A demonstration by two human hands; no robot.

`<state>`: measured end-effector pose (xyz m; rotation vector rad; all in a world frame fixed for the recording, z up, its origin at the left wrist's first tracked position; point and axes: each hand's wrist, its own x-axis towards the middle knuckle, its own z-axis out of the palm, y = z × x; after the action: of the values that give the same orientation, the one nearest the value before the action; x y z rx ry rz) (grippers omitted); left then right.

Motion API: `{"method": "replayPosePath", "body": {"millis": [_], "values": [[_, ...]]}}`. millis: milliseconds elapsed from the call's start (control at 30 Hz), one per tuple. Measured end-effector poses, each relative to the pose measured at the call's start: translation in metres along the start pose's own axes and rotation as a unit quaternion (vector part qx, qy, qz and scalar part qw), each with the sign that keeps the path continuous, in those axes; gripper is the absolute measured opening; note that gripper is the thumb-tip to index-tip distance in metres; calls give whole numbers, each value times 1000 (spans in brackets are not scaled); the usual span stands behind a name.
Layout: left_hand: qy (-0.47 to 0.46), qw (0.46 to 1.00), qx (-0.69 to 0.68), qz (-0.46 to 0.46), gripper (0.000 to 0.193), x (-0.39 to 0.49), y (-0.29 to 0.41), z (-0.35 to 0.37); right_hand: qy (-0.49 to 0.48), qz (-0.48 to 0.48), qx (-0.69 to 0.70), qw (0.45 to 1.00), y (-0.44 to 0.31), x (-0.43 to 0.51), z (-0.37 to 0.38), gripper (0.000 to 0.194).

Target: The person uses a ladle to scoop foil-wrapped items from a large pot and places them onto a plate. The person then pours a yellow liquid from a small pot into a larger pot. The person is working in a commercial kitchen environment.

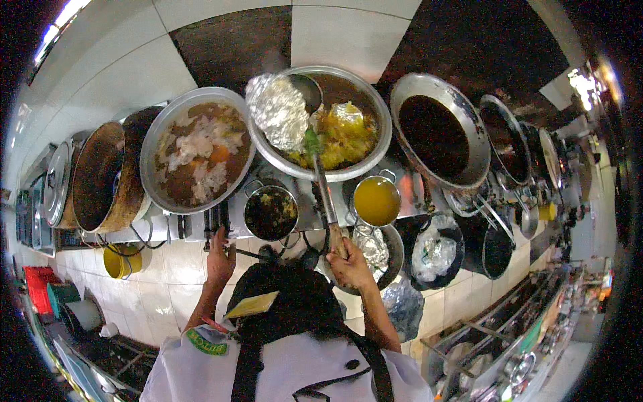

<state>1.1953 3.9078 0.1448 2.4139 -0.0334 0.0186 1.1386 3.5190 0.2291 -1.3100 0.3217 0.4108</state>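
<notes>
My right hand [349,264] is closed around the wooden grip of a long metal-handled ladle or spatula [324,193]. Its shaft leans into a wide metal pot [351,176] of brown liquid, with a green leafy bit near its lower end. In that pot sit crumpled aluminium foil [279,113], yellowish shredded food [344,135] and a round dark bowl-shaped piece [307,93]; whether this belongs to the tool is unclear. My left hand [219,261] is at the stove's front edge, beside black burner fittings [217,221]. Whether its fingers grip them cannot be told.
Left stands a pot of brown broth with pale pieces [198,145]. Small pots hold dark food [271,213] and yellow liquid [377,201]. A dark-filled pan [434,135] is rightward. A foil-lined pan [371,248] and plastic-covered container [434,251] sit near my right arm.
</notes>
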Motion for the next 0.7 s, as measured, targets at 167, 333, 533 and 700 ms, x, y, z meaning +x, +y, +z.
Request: {"method": "replayPosePath", "body": {"millis": [167,333,533,700], "values": [[202,960,-185,55,43,117,50,-25,19,16,-132,991,-1,-10,25,44],[173,927,-333,26,35,110,72,-42,74,-21,-196,978,12,-20,62,46],[88,929,-358,-21,41,159,30,-20,153,-71,-280,945,24,-18,98,23],[201,960,-185,52,32,173,10,-29,218,-79,-372,899,28,-17,126,28]]}}
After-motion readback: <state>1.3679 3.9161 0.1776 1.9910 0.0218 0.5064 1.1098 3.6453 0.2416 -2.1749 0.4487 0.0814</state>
